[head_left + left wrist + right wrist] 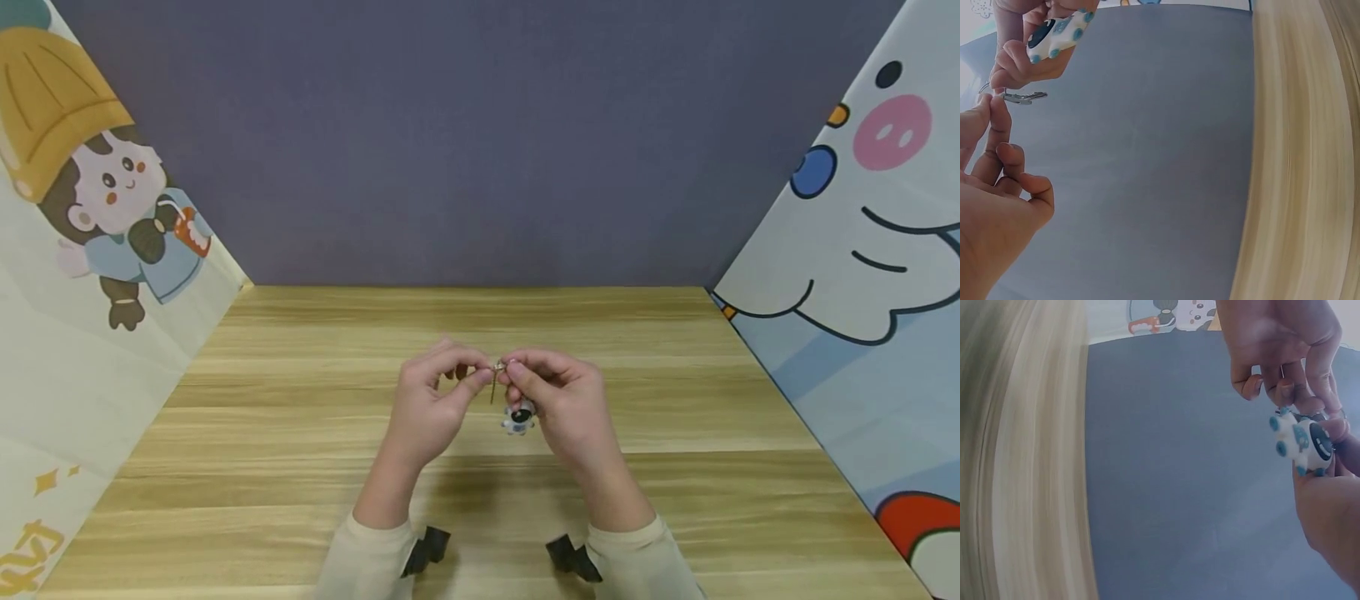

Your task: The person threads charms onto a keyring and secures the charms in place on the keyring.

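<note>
Over the table, my left hand [433, 404] and right hand [576, 408] meet fingertip to fingertip at a small metal key ring [500, 365]. Thumb and index finger of each hand pinch it from opposite sides. A silver key [1025, 98] sticks out from beside the left fingertips and points down in the head view. From the right hand hangs a white astronaut figure keychain [1304, 442] with blue limbs and a dark visor, lying against the curled right fingers. Fingertips hide much of the ring and the key's head.
The wood-grain table [300, 467] spreads beneath both hands. A dark grey panel [480, 150] stands at the back. Cartoon-printed panels rise at the left [75, 350] and right [840, 275]. Black straps or mounts [426, 550] sit at both cuffs.
</note>
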A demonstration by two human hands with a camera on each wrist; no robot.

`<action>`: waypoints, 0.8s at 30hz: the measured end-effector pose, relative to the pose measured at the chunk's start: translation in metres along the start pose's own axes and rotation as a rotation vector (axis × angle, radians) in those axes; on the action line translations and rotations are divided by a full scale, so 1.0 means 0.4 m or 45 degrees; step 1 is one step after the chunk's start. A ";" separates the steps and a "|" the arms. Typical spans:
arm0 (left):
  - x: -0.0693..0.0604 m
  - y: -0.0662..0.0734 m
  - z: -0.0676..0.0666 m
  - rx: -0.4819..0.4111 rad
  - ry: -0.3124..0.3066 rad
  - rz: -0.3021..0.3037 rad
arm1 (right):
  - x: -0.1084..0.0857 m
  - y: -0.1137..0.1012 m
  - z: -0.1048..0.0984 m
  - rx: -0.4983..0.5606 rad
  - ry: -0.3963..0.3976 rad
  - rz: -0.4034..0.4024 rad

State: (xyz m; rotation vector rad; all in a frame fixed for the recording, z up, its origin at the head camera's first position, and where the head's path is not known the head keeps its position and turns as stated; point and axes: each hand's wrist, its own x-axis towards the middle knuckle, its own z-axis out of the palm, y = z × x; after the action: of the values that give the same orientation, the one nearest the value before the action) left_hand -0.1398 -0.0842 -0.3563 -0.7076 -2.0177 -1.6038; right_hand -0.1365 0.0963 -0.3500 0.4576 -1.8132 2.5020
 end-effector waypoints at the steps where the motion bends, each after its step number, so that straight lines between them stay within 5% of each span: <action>1: -0.001 -0.001 0.001 -0.028 -0.002 -0.018 | 0.000 0.001 -0.001 0.037 -0.019 0.003; 13: -0.004 -0.002 0.006 -0.230 -0.008 -0.095 | -0.001 0.009 -0.003 0.168 -0.058 0.091; 20: -0.006 -0.001 0.006 -0.187 -0.022 -0.127 | 0.001 0.012 -0.004 0.123 -0.029 0.049; 24: -0.006 -0.007 0.003 -0.071 -0.033 -0.151 | 0.006 0.013 -0.006 -0.066 0.068 0.009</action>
State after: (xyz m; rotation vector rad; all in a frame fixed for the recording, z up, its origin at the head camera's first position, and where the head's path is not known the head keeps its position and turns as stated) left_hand -0.1400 -0.0835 -0.3601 -0.6428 -2.0750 -1.7325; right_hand -0.1402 0.0965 -0.3551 0.3794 -1.8586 2.4406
